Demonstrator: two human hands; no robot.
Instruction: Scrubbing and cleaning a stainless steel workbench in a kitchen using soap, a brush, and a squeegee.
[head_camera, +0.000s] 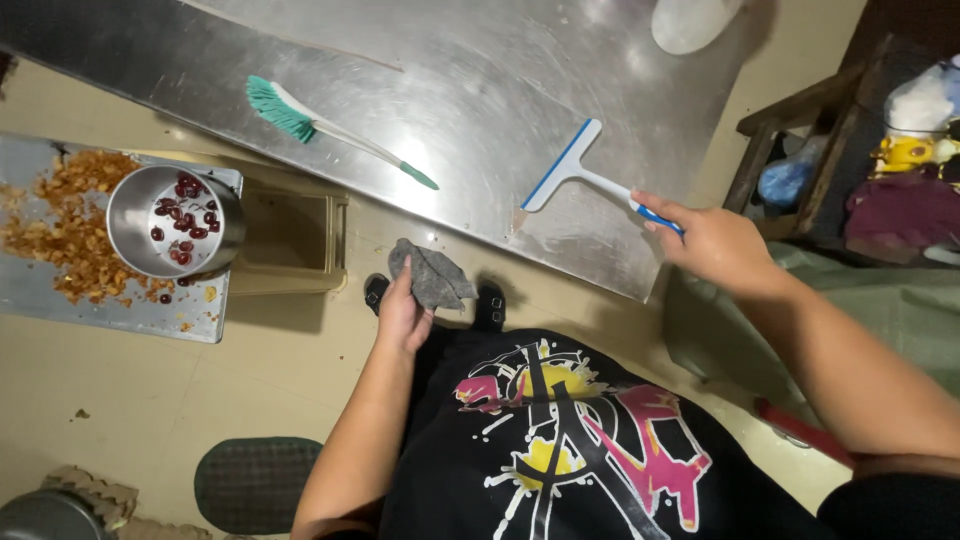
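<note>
My right hand (712, 240) grips the blue-and-white handle of a squeegee (570, 170); its blade lies on the steel table (450, 80) near the table's front edge. My left hand (402, 312) holds a crumpled grey cloth (432, 275) below the table edge, in front of my body. A teal-bristled brush (320, 125) with a white handle lies on the table to the left of the squeegee.
A steel bowl (135, 225) with dark red berries stands on a small steel tray (190, 310) strewn with orange-brown husks at left. A beige crate (290, 240) sits beside it. A wooden shelf (800, 130) with bags is at right. A dark mat (255, 480) lies on the floor.
</note>
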